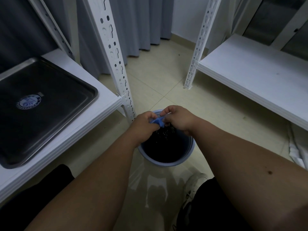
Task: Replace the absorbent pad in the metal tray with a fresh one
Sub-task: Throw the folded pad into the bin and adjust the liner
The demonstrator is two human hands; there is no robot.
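On the left shelf [100,114] the metal tray [50,90] lies bare, with only a round sticker [28,101] inside. Over the blue bin [166,157], the left hand [143,124] and right hand [180,118] both pinch a crumpled blue pad [158,122], fingers curled tight. Best to let go together, low over the opening, so it drops inside cleanly.
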